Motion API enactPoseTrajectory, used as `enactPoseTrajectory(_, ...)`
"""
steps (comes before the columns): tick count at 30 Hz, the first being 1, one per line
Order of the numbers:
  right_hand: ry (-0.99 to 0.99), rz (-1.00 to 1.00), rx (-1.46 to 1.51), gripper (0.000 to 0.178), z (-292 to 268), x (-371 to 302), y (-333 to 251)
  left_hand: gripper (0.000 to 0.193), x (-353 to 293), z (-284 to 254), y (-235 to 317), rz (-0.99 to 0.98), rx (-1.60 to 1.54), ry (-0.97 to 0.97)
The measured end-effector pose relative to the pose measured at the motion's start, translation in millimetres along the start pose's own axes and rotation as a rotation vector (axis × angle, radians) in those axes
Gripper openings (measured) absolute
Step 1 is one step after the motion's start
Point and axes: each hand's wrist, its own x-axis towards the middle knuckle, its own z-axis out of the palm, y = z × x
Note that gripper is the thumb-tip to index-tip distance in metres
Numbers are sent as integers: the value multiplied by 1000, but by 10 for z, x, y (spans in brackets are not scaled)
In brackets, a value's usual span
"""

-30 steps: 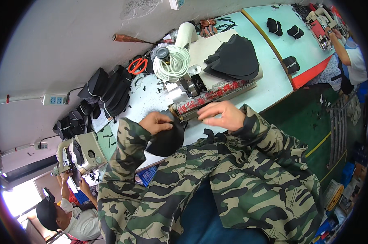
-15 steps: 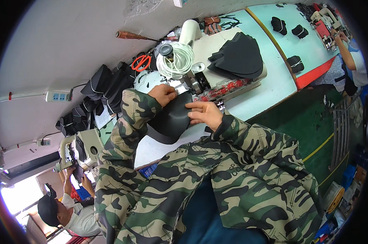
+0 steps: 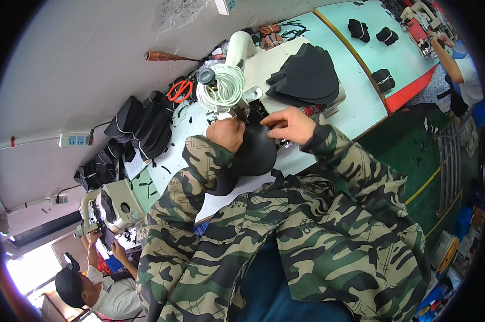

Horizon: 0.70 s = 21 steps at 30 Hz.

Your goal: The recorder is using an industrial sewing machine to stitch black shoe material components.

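Observation:
A smooth black curved panel [image 3: 257,154] lies at the working end of a cream sewing machine [image 3: 238,49], its lower part bent over the white tabletop. On its left edge, right by the machine's head, is my left hand [image 3: 226,133], with fingers curled down and closed on the material. My right hand [image 3: 293,125] pinches the panel's upper right edge between thumb and fingers. The panel's edge under the machine is hidden by the hands and metal parts. Another dark piece [image 3: 222,185] shows below my left wrist.
A stack of black cut panels [image 3: 306,75] rests on the machine's right. White coiled cord [image 3: 221,88], red scissors [image 3: 180,91] and a wooden-handled screwdriver [image 3: 164,56] lie behind. Tied black bundles [image 3: 140,123] line the wall. Co-workers sit at machines on both sides.
My left hand has moved right and nearer to me, its fingers more curled. My right hand has shifted right and toward the machine. The panel has turned and moved right with them.

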Motion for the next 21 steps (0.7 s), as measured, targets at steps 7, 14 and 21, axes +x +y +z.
enactPoseTrajectory(7, -98, -56, -315, 30, -190, 206, -196, 24, 0, 140, 50, -139, 51, 5)
enactPoseTrajectory(14, -126, -18, -412, 31, -234, 197, -117, 25, -54, 118, 128, -200, 124, -44)
enactPoseTrajectory(21, 14, -157, -143, 25, -310, -94, -427, 26, -306, -161, -39, -66, -490, -101)
